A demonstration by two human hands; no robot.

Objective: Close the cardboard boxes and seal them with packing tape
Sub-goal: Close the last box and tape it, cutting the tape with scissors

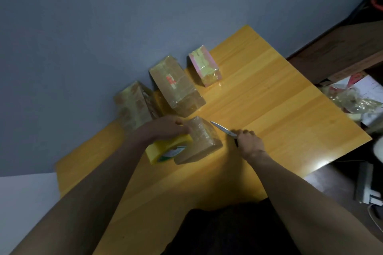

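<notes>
From the head view, a person leans over a yellow wooden table (269, 99) with a small cardboard box (202, 141) near the front edge, already glossy with tape. The left hand (167, 127) curls over the box's left end and seems to hold the yellow tape roll (165, 149) that sits pressed against it — whether a strip runs from roll to box I cannot tell. The right hand (249, 141) grips a pair of scissors (224, 129) just right of the box, blades pointing far-left toward its top corner and looking close together.

Three more wrapped boxes (176, 83) stand in a row at the far left by the wall.

The risk, as I judge it, is in the cut — the blade tips sit near the left fingers, and a slack strip could fold and stick to itself.
</notes>
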